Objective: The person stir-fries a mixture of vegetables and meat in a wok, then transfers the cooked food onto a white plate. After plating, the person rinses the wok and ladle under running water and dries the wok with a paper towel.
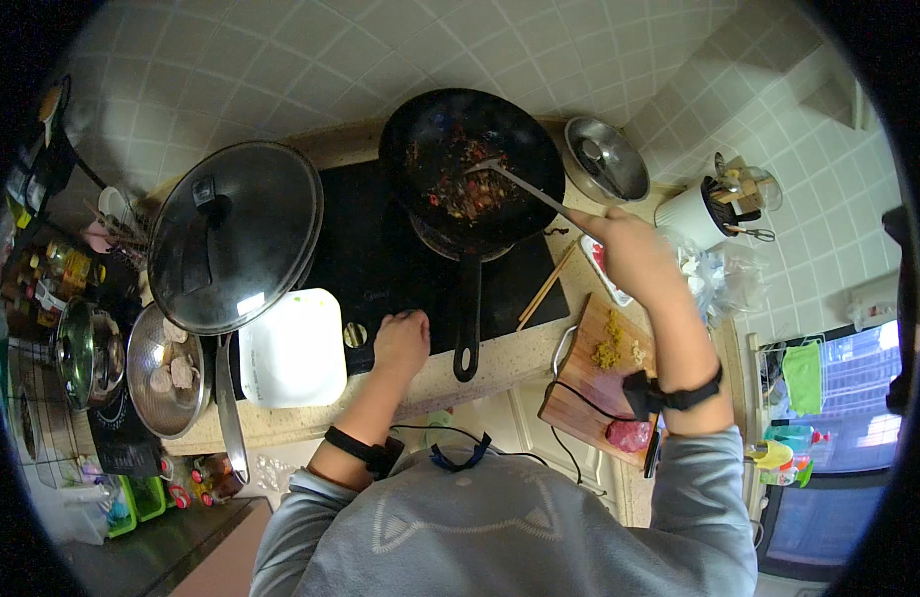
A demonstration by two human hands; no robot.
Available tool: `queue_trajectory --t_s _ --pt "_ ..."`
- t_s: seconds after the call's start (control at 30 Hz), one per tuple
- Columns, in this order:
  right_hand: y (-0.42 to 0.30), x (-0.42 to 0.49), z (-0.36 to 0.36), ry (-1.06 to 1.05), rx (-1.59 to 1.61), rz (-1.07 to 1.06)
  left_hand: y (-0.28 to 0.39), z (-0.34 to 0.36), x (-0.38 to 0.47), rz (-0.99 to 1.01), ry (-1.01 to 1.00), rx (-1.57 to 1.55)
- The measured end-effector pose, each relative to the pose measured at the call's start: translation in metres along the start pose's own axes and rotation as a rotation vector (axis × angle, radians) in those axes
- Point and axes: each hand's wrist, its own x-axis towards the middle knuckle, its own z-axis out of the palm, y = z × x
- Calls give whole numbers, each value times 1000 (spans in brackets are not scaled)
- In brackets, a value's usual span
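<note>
A black wok (471, 168) stands on the cooktop (355, 216) with chopped food (475, 190), brown with red bits, inside. My right hand (630, 250) is closed on the handle of a spatula (531, 189); its head rests in the food. My left hand (402, 342) lies loosely curled at the cooktop's front edge, beside the control knob (355, 335); whether it touches the knob I cannot tell. The wok's handle (467, 321) points towards me, between my hands. A white tray (293, 349) with a few green bits sits left of my left hand.
At left are a large black pan lid (236, 239) and a steel pan (169, 403) holding pieces of food. At right are chopsticks (547, 286), a steel bowl (628, 168), a utensil holder (687, 215) and a wooden cutting board (579, 373) bearing red meat (628, 435) and chopped yellow bits.
</note>
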Motion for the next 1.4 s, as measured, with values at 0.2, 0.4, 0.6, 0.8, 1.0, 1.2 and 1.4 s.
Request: queue_trajectory --t_s 0.2,0.4,0.6,0.8,1.0,1.2,1.4 --pt "11 -7 10 67 79 -96 1 -17 -12 42 120 -13" --pt "5 42 72 108 133 57 -49 -68 -69 -35 383 -217" --pt "6 -15 3 50 24 50 -135 -69 -143 -278 714 -124" --pt "-33 -31 -32 -132 -53 78 -186 -38 -153 -573 715 -625" --pt "-55 -16 -29 -133 -53 82 -194 -42 -154 -782 630 -678" --pt "-74 1 -35 -116 193 80 -191 -39 -156 -570 568 -1304" --pt "19 43 -38 -194 59 383 -173 -51 -160 -574 490 -1609"
